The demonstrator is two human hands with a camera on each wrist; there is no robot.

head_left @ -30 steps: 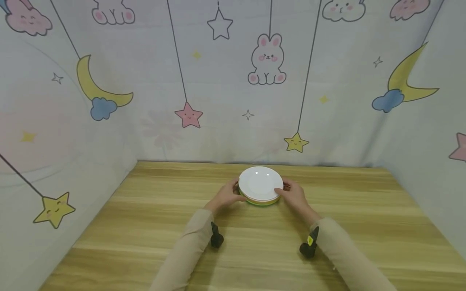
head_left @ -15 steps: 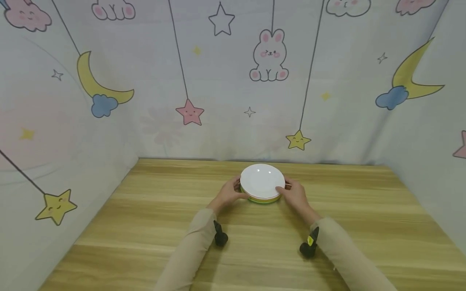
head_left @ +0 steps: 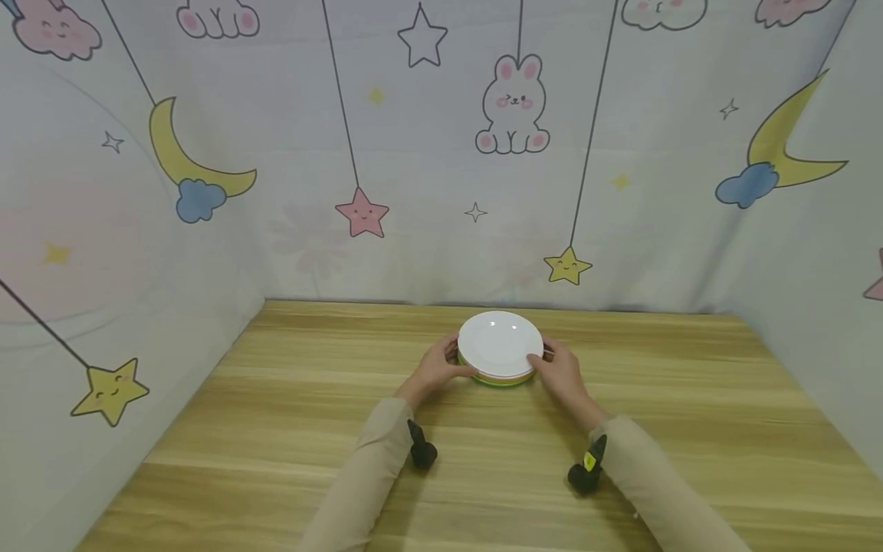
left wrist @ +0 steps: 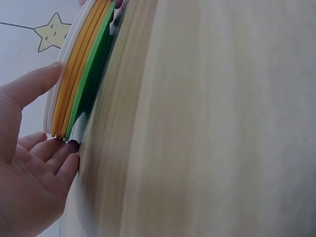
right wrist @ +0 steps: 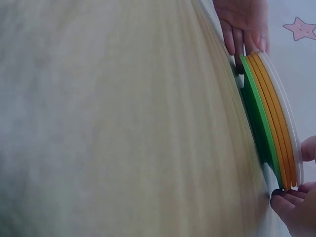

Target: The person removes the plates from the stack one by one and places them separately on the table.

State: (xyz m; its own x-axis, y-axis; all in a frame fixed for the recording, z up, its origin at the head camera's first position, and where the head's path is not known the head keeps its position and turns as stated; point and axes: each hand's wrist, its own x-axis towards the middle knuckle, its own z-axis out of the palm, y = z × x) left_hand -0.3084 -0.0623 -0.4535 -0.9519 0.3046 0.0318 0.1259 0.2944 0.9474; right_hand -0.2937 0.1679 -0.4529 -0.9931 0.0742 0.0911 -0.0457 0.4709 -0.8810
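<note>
A stack of round plates (head_left: 500,343) sits toward the back of the wooden table, white on top, orange ones (left wrist: 74,66) in the middle and a green one (right wrist: 257,116) at the bottom. My left hand (head_left: 436,368) grips the stack's left side, thumb along the front of the white rim and fingertips under the lower edge. On the opposite side my right hand (head_left: 560,376) holds the rim, its thumb over the white plate and its other fingers partly hidden behind the edge. Whether the green plate touches the table cannot be made out.
The wood-grain table (head_left: 331,460) meets a fabric wall (head_left: 428,253) printed with stars, moons and rabbits just behind the stack. Similar walls stand left and right. A black wrist camera (head_left: 422,452) is on the left sleeve, another black camera (head_left: 586,468) on the right.
The head view has shifted slightly. Both hands stay at the sides of the plate stack, with hardly any visible movement of hands or plates.
</note>
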